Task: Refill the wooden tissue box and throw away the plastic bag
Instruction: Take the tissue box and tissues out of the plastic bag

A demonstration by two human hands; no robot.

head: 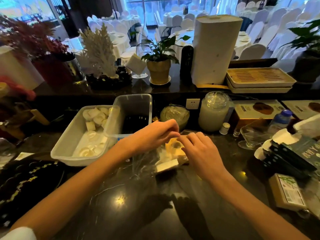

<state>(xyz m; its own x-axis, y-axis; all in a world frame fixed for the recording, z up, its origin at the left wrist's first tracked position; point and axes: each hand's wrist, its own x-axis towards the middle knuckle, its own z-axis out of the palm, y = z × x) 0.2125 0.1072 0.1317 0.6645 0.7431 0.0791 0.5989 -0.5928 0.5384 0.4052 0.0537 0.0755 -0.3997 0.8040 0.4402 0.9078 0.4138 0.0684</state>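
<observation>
1. At the middle of the dark bench, your two hands meet over a small pack of tissues that lies partly inside a clear plastic bag.
2. Your left hand has its fingertips pinched together on something thin at the top of the pack, most likely the film of the bag or its yellow label; the blur keeps me from telling which.
3. Your right hand rests with its fingers curled on the right end of the pack, touching it and holding it down; whether it grips the film as well, I cannot tell.
4. By my judgement you are at the unwrapping step: the tissues are not yet free of the bag, which trails loose and crumpled toward you on the bench.
5. The wooden tissue box is not something I can pick out with any certainty in this view, so I cannot say whether it is open or ready.
6. Left to do, as far as I can judge: get the tissues fully out, load them into the box, then gather the bag and bin it. No bin is in view.
7. Mind the white tub just beside your left forearm.
</observation>
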